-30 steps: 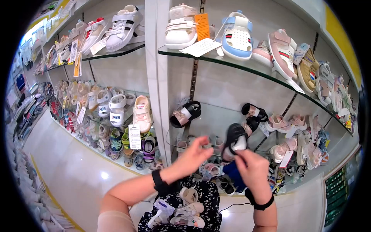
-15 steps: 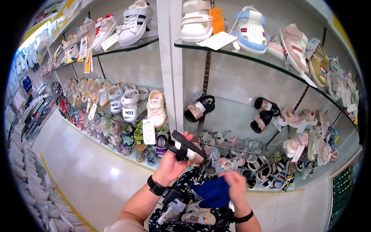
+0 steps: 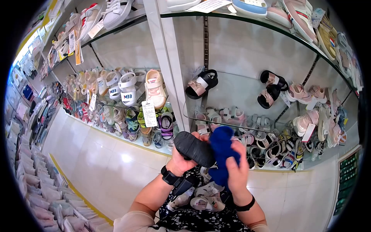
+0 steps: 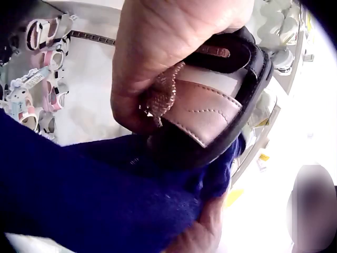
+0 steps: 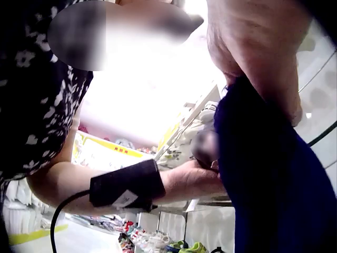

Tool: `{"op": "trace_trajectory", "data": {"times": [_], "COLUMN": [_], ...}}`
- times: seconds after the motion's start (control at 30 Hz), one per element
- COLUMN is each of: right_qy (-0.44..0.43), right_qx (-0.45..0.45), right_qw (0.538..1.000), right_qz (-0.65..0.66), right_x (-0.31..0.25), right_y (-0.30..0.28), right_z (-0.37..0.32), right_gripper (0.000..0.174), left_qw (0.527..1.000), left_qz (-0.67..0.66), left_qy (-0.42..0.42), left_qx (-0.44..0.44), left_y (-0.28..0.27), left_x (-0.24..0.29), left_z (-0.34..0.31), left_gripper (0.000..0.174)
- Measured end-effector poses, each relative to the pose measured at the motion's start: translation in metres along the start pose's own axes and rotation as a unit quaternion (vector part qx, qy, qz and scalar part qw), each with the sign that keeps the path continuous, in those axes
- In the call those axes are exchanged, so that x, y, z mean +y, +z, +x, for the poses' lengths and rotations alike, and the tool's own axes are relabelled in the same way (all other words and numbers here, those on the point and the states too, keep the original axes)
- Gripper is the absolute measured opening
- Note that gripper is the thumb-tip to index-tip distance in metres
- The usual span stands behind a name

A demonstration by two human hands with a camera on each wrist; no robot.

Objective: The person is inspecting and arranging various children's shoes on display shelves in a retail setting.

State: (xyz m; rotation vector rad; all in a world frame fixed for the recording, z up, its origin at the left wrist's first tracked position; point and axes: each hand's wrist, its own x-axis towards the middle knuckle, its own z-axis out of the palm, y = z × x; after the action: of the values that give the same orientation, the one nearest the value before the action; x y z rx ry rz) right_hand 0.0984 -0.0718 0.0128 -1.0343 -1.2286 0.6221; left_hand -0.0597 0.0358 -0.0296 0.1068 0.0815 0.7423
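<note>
My left hand (image 3: 183, 162) grips a black sandal (image 3: 194, 149), its dark sole turned toward the head camera. In the left wrist view the sandal's pink strap (image 4: 202, 108) with a glittery bow shows under the fingers of the left hand (image 4: 152, 52). A blue cloth (image 3: 222, 154) hangs from my right hand (image 3: 237, 174), which pinches it just right of the sandal. The cloth (image 4: 105, 195) lies against the sandal's edge in the left wrist view. In the right wrist view the cloth (image 5: 274, 174) drops from the right hand (image 5: 258, 47).
Above the hands, a glass shelf holds a black and pink sandal (image 3: 201, 84) and a similar pair (image 3: 271, 89). Rows of small shoes (image 3: 266, 133) stand lower down. Light shoes (image 3: 208, 197) lie on the patterned lap. A white post (image 3: 168, 62) divides the shelving.
The sandal went from the right hand to the left and was turned sole toward the head camera. The blue cloth has risen to the sandal's side. The head view has tilted down.
</note>
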Motion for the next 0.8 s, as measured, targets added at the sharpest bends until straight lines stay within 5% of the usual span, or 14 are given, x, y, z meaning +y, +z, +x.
{"op": "trace_trajectory", "data": {"times": [0.1,0.2,0.27,0.4,0.47,0.57,0.6,0.7,0.8], "right_qy": [-0.038,-0.140,-0.120,-0.048,0.062,0.142,0.096,0.155,0.186], "right_qx": [-0.103,-0.087,-0.065,-0.011,0.019,0.071,0.105,0.148,0.126], "right_qw": [0.971,0.935,0.947,0.959,0.947,0.978,0.985,0.975,0.968], "right_qz": [-0.211,-0.315,-0.292,-0.278,-0.316,-0.134,-0.098,0.064,0.107], "right_x": [-0.004,0.002,0.001,-0.002,0.013,0.047,0.046,0.046,0.041], "right_y": [0.015,0.019,0.018,0.016,0.011,-0.009,-0.012,-0.021,-0.027], "right_z": [-0.002,-0.003,-0.001,0.010,0.018,0.015,0.011,-0.003,-0.005], "right_gripper": [0.041,0.045,0.042,0.033,0.031,0.035,0.031,0.027,0.028], "left_qw": [0.996,0.987,0.982,0.963,0.962,0.968,0.978,0.996,0.990], "left_qz": [0.065,0.127,0.167,0.238,0.270,0.230,0.166,0.032,0.013], "left_qy": [0.000,0.013,0.001,0.015,-0.035,0.013,0.042,0.073,0.057], "left_qx": [0.067,0.102,0.093,0.124,0.007,-0.104,-0.117,-0.041,-0.132], "left_y": [0.002,0.012,0.006,0.029,-0.003,-0.022,-0.023,-0.044,-0.055], "left_x": [-0.003,-0.014,-0.019,-0.029,-0.022,-0.029,-0.030,-0.022,-0.017], "left_z": [-0.002,-0.011,-0.014,-0.008,-0.003,0.006,0.007,0.005,0.009], "left_gripper": [0.030,0.034,0.040,0.021,0.017,0.016,0.015,0.018,0.020]}}
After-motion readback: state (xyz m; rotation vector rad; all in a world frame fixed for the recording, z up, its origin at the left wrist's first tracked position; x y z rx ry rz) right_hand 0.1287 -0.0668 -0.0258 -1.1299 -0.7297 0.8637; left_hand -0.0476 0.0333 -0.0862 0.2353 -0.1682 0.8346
